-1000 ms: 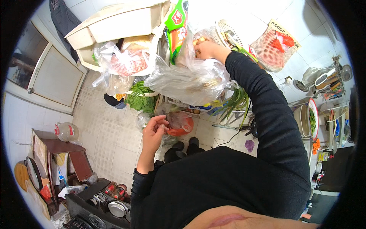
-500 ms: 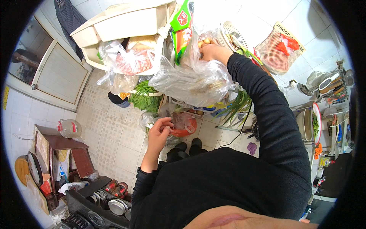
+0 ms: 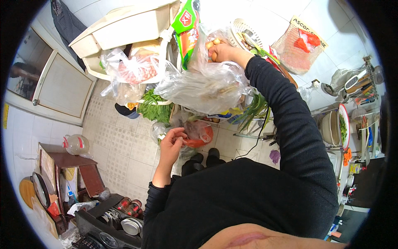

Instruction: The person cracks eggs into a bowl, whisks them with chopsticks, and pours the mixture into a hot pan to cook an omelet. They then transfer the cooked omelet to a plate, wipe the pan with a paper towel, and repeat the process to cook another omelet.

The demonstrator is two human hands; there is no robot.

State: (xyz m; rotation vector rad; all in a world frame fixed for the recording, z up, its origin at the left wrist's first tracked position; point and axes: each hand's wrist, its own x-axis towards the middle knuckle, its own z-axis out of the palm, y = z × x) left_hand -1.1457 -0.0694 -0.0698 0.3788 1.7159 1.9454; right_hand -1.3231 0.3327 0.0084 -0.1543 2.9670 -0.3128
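My right hand (image 3: pixel 225 52) reaches into a clear plastic bag on the top of the rack. Its fingers are bent round a brown egg (image 3: pixel 214 56), and several more eggs (image 3: pixel 214 42) lie just beyond them. A large crumpled clear plastic bag (image 3: pixel 199 89) spreads in front of that hand. To its left stands a green and red food packet (image 3: pixel 187 35). My left hand (image 3: pixel 171 145) hangs lower, beside an orange-red basin (image 3: pixel 200 135) partly covered with clear plastic. Its fingers are loosely bent, the thumb apart, with nothing visible in them.
At the upper left, a cream plastic bin (image 3: pixel 128 31) holds bagged pinkish food (image 3: pixel 139 70). Leafy greens (image 3: pixel 156 108) and green onions (image 3: pixel 253 111) stick out from the rack. A white basket (image 3: pixel 248 33) stands beyond my right wrist. A dark cable (image 3: pixel 260 143) hangs below.
My right hand has turned and drawn its fingers back, and an egg now shows at them. My left hand keeps its pose. The view has shifted slightly.
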